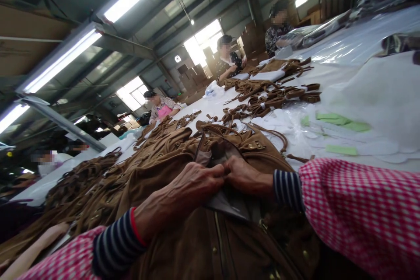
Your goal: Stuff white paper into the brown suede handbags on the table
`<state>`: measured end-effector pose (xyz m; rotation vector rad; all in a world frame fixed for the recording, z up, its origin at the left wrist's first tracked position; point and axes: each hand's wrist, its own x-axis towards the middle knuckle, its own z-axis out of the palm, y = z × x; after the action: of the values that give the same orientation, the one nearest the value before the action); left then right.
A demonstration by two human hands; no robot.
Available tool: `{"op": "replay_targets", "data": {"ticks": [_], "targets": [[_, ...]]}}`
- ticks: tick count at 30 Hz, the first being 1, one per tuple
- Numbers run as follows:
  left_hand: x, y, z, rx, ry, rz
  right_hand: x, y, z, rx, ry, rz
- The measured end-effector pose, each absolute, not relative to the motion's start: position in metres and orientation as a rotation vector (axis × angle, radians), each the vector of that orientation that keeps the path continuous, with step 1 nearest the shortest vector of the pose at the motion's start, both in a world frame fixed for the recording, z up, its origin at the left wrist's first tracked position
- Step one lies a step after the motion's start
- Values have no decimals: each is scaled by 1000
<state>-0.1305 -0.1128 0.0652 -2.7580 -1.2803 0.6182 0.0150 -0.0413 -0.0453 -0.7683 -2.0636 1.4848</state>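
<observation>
A brown fabric bag [183,240] with gold-coloured metal fittings and a zipper lies in front of me, its mouth open and a grey lining [226,203] showing. Over that opening my two hands meet, knuckles nearly touching. My left hand [193,183] is closed, thumb and fingers pressed together. Closed in the same way, my right hand [241,175] pinches from the other side. Whatever sits between the fingertips is hidden by the fingers. Brown straps [223,129] and more of the bag's fabric lie just beyond my hands.
Brown bags [157,170] pile up along the table to the left. Bundles of brown straps [269,100], white sheets and green slips [341,149] lie on the right. Several people work around the table; another person's forearm [42,245] reaches in at lower left.
</observation>
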Motion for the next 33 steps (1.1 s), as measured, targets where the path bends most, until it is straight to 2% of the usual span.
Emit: {"op": "replay_targets", "data": {"ticks": [3,5,11,15,20,26,33], "targets": [[-131,-114,65,-2769,-1323,596,19,-42,-41,-770,-2325,1166],[-131,-115,66,-2753,-1341,594,19,-41,-38,-769,-2338,1169],[-131,-114,68,-2705,-1356,573,14,-45,-33,-942,-2027,1736],[-129,-111,68,-2728,-1369,595,21,-35,-31,-676,-2114,1896],[-129,-114,65,-2697,-1385,626,34,-20,-36,-268,-2390,1661],[-130,-120,65,-2669,-1402,634,53,-29,-40,-549,-2263,1528],[-130,-118,60,-2682,-1412,632,58,-49,-28,-644,-2523,1180]]}}
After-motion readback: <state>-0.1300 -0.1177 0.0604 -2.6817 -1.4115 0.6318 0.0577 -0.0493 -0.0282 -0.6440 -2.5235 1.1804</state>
